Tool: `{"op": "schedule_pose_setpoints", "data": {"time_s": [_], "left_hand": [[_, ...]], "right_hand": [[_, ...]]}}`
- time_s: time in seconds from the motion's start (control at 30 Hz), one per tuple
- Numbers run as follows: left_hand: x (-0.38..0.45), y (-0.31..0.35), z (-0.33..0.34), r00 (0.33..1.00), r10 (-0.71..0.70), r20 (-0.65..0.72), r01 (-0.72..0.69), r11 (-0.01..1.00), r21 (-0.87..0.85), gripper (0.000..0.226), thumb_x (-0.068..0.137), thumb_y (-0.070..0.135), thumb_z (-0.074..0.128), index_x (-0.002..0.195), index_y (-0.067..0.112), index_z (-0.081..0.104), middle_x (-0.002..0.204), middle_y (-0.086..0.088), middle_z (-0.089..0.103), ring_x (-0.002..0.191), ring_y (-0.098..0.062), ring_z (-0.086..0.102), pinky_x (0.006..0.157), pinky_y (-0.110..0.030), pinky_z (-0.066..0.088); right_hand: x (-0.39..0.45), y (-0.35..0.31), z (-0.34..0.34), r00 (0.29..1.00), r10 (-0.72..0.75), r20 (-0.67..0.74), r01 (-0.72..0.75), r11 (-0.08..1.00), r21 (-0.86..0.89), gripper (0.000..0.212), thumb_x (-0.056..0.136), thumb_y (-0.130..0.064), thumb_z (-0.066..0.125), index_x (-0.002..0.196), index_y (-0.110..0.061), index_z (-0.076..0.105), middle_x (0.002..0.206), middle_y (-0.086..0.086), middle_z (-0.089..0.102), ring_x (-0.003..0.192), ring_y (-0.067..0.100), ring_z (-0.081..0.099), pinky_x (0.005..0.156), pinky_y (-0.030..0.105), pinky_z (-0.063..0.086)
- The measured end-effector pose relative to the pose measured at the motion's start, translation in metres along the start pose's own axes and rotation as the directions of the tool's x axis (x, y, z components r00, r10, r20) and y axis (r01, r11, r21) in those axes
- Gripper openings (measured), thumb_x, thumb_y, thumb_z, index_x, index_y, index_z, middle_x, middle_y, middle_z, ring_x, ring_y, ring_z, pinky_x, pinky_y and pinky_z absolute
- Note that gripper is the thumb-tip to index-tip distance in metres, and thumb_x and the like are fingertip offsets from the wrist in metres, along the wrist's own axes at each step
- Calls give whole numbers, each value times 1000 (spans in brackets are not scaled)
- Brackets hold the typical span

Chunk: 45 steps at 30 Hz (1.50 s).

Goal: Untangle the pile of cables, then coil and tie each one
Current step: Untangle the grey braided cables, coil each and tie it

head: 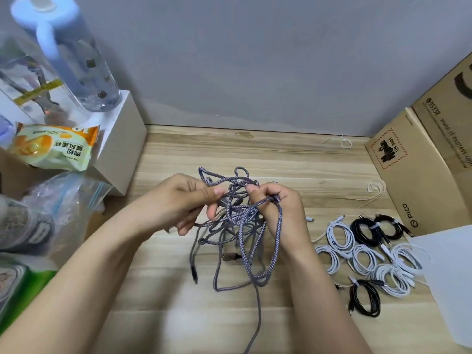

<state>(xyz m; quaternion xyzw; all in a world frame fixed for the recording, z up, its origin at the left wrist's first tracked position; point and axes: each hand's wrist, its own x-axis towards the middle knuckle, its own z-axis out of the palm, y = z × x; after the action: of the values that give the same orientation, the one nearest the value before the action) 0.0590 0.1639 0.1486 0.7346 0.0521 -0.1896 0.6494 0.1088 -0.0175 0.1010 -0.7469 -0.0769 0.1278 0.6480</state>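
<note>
mid-frame, left hand and right hand pinch the tangled purple cables above the wooden table. coiled white and black cables lie lower right, beside cardboard boxes; snack packet upper left.

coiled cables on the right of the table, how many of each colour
white coiled cables: 5
black coiled cables: 3
total: 8
The grey-purple tangle is not coiled, so it is not counted.
</note>
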Motion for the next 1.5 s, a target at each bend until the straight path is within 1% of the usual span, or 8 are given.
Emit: {"op": "schedule_pose_setpoints", "data": {"time_s": [0.3, 0.47, 0.57, 0.67, 1.0, 1.13, 1.33, 1.5], "left_hand": [[-22, 4, 14, 908, 410, -83, -402, 798, -449, 36, 74, 48, 68, 56, 17, 67, 38, 12, 44, 37, -10, 29, 42, -10, 36], [-26, 7, -1, 987, 58, 151, -58, 998, -3, 44, 68, 50, 58, 70, 8, 70, 56, -12, 67, 54, -19, 60, 55, -24, 39], [-20, 12, 8, 967, -211, 141, 158, 937, 311, 62, 77, 68, 57, 82, 7, 67, 57, -10, 68, 56, -17, 62, 57, -22, 41], [-16, 14, 11, 991, -137, 11, 116, 878, 465, 55, 68, 65, 49, 68, 13, 67, 39, -3, 56, 41, -11, 47, 55, -27, 42], [-5, 18, 32, 858, 329, -395, -338, 940, 50, 33, 84, 34, 48, 67, 17, 70, 50, 9, 49, 44, -4, 35, 43, -15, 26], [-6, 19, 48, 822, 397, -407, -479, 869, -120, 29, 87, 32, 55, 63, 24, 70, 58, 4, 51, 51, -3, 36, 51, -15, 30], [-18, 28, 70, 679, 661, -321, -734, 605, -308, 25, 90, 39, 52, 78, 24, 67, 68, 14, 56, 64, -7, 46, 76, -27, 39], [-21, 31, 57, 854, 425, -302, -512, 792, -333, 31, 76, 47, 64, 63, 19, 67, 51, 7, 45, 47, -9, 39, 58, -21, 43]], "right_hand": [[15, -2, 3, 972, 226, -57, -218, 968, 126, 31, 90, -11, 60, 60, -16, 61, 65, -8, 64, 73, 9, 57, 73, 25, 44], [16, -10, -3, 989, -72, -125, 39, 968, -249, 36, 89, -27, 64, 55, -18, 55, 47, -13, 47, 50, 7, 42, 51, 24, 33], [7, -19, 5, 956, -276, -103, 161, 783, -600, 31, 85, -40, 62, 63, -19, 62, 51, -3, 48, 56, 23, 45, 53, 32, 33], [5, -25, 9, 900, -412, -142, 217, 705, -676, 31, 81, -44, 55, 63, -18, 62, 49, 0, 50, 52, 26, 42, 51, 28, 29], [12, -16, -9, 970, -154, -189, 16, 813, -582, 35, 87, -42, 61, 62, -17, 56, 52, -2, 53, 66, 31, 50, 57, 33, 39], [18, 4, -16, 983, 44, -177, -86, 967, -238, 28, 74, -51, 60, 66, -25, 66, 70, -12, 69, 74, 14, 64, 73, 42, 51], [29, 21, -32, 971, 149, -189, -185, 965, -189, 19, 71, -37, 59, 58, -24, 63, 61, -8, 60, 68, 17, 54, 63, 35, 41], [30, 23, -44, 957, 166, -236, -246, 898, -364, 18, 84, -20, 61, 68, -28, 62, 75, -1, 65, 75, 24, 57, 65, 29, 38]]}}
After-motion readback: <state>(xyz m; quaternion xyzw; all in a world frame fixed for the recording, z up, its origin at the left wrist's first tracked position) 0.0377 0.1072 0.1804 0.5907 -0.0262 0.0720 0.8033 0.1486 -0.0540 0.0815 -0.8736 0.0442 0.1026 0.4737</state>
